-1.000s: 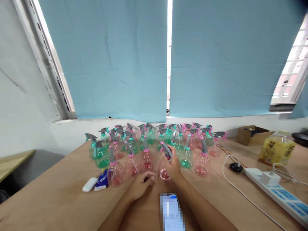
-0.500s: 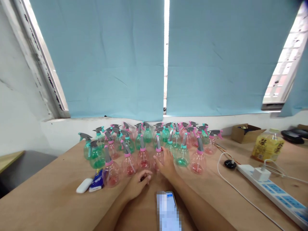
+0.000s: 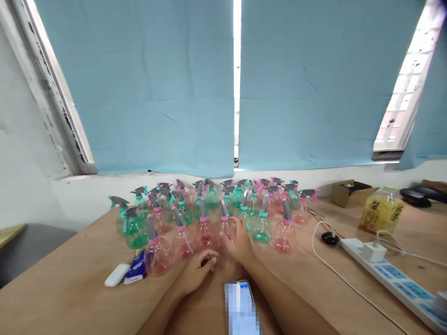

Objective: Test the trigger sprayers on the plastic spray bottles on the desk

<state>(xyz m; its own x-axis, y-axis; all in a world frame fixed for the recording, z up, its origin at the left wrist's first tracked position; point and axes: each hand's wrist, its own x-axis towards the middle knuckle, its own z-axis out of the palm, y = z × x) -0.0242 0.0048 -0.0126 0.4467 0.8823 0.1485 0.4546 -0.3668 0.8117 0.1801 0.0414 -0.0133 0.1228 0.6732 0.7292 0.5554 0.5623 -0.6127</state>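
Now your right hand (image 3: 240, 243) has set the pink spray bottle (image 3: 225, 226) upright in the front row, fingers loosely around it, while your left hand (image 3: 197, 272) rests curled, holding nothing, on the tabletop (image 3: 70, 279).

I see through a single head-worn camera, looking forward and slightly down across the bench (image 3: 70, 288) toward the blue blinds (image 3: 146, 83); both forearms enter from the bottom edge, close beneath the lens.

Right hand (image 3: 240, 242) on pink spray bottle (image 3: 226, 227)
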